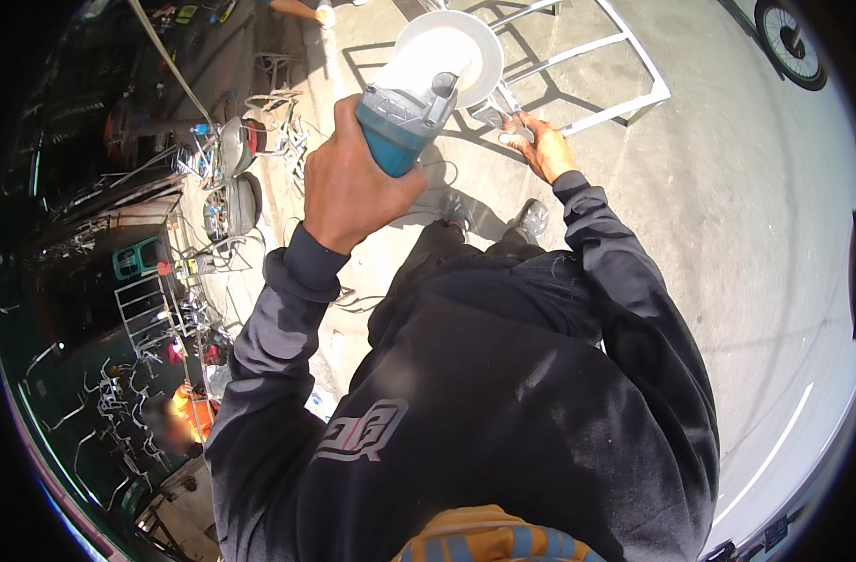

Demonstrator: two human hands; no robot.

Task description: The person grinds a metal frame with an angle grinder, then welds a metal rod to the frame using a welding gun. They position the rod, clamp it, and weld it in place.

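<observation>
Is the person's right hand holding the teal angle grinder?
No, the left hand grips the angle grinder; the right hand rests on the metal frame.

Bright sunlight falls on a pale grey concrete floor (746, 215), throwing hard shadows. A white metal tube frame (625, 66) lies on it at the top, and a dark spoked wheel (789, 42) stands in the upper right corner. A thin white painted line (774, 450) crosses the floor at lower right. To the left, a shaded workshop area holds piled bent metal rods (119, 412) and a green crate (137, 259).
</observation>
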